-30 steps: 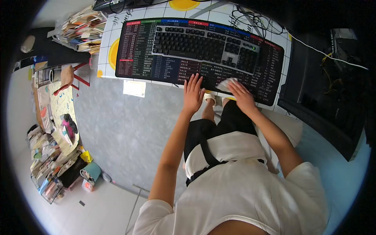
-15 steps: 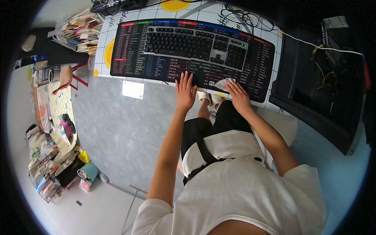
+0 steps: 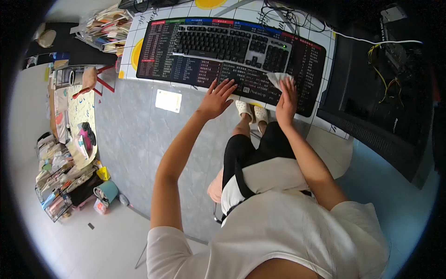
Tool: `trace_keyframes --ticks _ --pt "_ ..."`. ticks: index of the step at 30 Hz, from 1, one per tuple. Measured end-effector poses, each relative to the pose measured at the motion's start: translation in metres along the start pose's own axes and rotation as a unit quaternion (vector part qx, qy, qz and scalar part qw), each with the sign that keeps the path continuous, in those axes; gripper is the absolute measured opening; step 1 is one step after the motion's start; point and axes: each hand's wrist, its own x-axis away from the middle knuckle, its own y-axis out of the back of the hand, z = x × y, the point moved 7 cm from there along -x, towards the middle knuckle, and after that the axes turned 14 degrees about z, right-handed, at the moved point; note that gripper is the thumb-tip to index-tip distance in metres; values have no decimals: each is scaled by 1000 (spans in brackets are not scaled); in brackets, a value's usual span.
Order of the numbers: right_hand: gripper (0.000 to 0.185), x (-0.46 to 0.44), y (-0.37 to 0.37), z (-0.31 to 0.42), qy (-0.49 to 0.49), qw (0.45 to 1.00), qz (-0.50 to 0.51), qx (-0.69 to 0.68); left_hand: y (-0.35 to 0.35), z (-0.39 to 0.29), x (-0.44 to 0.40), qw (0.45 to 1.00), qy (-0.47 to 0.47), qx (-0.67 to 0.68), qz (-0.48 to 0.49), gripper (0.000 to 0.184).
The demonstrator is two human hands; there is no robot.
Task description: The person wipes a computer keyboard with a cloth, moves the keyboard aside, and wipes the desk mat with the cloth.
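My right hand (image 3: 286,102) holds a crumpled white tissue (image 3: 277,79) under its fingertips, pressed against the dark desk mat (image 3: 160,65) near its right front part. The mat is printed with rows of small text and colored headings. My left hand (image 3: 217,99) rests with fingers spread on the mat's front edge, holding nothing. Behind both hands, a black and grey keyboard (image 3: 213,46) lies on the mat, with a green light at its upper right. The mat covers much of a white grid-patterned desk (image 3: 127,53).
A black computer case (image 3: 367,88) with yellow wires stands at the right. Tangled black cables (image 3: 278,14) lie at the back of the desk. Papers (image 3: 107,28) are stacked at the left back. A red-legged stool (image 3: 90,79) and a teal bin (image 3: 108,190) stand on the left.
My right hand has moved up and slightly right across the mat with the tissue, turning more upright. My left hand has slid slightly left, its forearm angled more outward.
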Motion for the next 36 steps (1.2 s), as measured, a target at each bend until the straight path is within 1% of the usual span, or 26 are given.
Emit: trace_keyframes --ticks 1,3,5,7,8,10,11,13,14,15,17,19,21,22,23,24,25,26,27,28,29,31,32,33,34,36 --pt "41 1 -8 -2 6 1000 24 6 4 4 -6 1000 0 -5 -3 52" --pt "40 3 -26 -1 2 995 72 -64 8 6 -17 995 -38 -73 65 52" --pt "39 7 -39 3 23 994 98 -37 25 9 -31 986 -67 -130 78 51" --pt "38 9 -48 0 31 992 117 16 41 12 -44 982 -70 -159 76 46" --pt "38 8 -51 1 32 993 116 16 48 16 -49 982 -69 -160 76 46" --pt "36 3 -51 -2 25 994 87 57 52 20 -62 972 -94 -158 148 43" --pt "36 1 -50 -2 24 994 83 61 52 25 -66 972 -98 -160 144 43" --pt "35 -3 -47 -2 -3 998 59 -20 49 33 -67 965 -123 -175 153 42" --pt "41 -6 -51 1 16 997 81 -8 39 39 -66 964 -118 -189 146 44" --pt "41 -10 -51 4 16 997 79 -8 29 44 -61 964 -119 -191 145 44" --pt "45 -14 -60 9 -13 984 136 111 24 47 -40 989 -103 -104 -2 44" --pt "48 -16 -73 16 -29 981 134 135 3 63 -14 1000 -13 18 -13 47" --pt "53 -12 -76 27 -95 982 31 157 -14 79 23 991 88 87 -47 51" --pt "59 -14 -92 37 -92 986 15 138 -21 85 44 982 140 113 -66 52" --pt "61 -18 -111 59 -86 986 54 135 -28 91 63 968 191 136 -86 53" --pt "61 -20 -139 80 -67 989 73 108 -35 96 79 961 219 147 -81 55" --pt "61 -26 -169 106 -16 993 102 51 -42 101 95 955 248 147 -71 56" --pt "61 -29 -201 129 27 994 107 -18 -45 107 109 948 269 146 -89 56" --pt "56 -39 -214 162 73 987 128 -71 -48 114 121 940 289 145 -107 56" --pt "50 -45 -229 184 80 978 120 -151 -47 118 128 940 290 146 -105 56" --pt "48 -55 -226 203 65 962 130 -233 -44 123 133 940 288 152 -104 56" --pt "48 -63 -206 209 50 953 68 -291 -39 132 136 939 287 160 -107 56" --pt "48 -60 -198 196 40 957 14 -288 -37 132 131 947 264 154 -102 56" --pt "50 -56 -174 186 14 966 2 -259 -36 131 124 955 240 148 -97 57" --pt "63 -47 -158 163 25 980 -13 -199 -39 128 114 962 208 144 -104 57" --pt "62 -27 -102 132 -2 997 -24 -69 -30 116 91 972 157 159 -72 55"
